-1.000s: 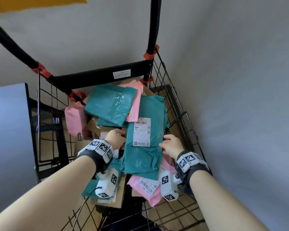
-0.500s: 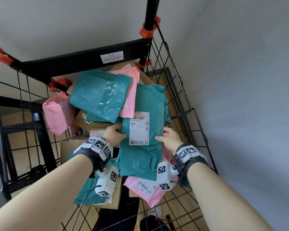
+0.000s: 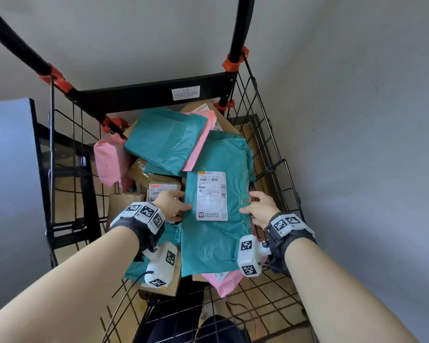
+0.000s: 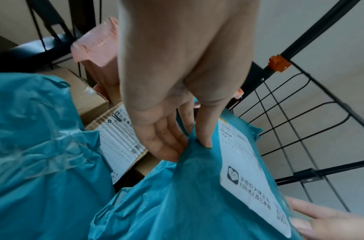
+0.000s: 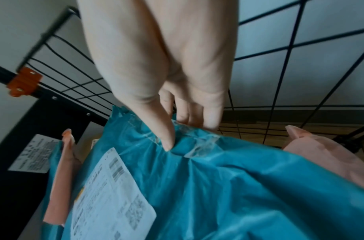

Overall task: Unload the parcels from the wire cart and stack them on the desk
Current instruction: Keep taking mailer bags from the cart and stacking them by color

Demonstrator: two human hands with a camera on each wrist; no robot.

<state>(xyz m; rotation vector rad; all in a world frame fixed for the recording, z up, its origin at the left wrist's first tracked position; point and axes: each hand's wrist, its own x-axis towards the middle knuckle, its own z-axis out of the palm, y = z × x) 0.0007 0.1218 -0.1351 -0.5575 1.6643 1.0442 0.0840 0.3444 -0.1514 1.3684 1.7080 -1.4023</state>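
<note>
In the head view, a teal plastic mailer bag with a white shipping label (image 3: 216,219) is grasped at its left edge by the left hand (image 3: 170,203) and at its right edge by the right hand (image 3: 259,206), above the other parcels inside the black wire cart (image 3: 278,154). A pink plastic parcel (image 3: 107,162) is leaned against the cart's left side.

In the left wrist view, the bag's edge is pinched between thumb and fingers (image 4: 166,142).

In the right wrist view, the taped edge is gripped likewise, thumb on top.
</note>
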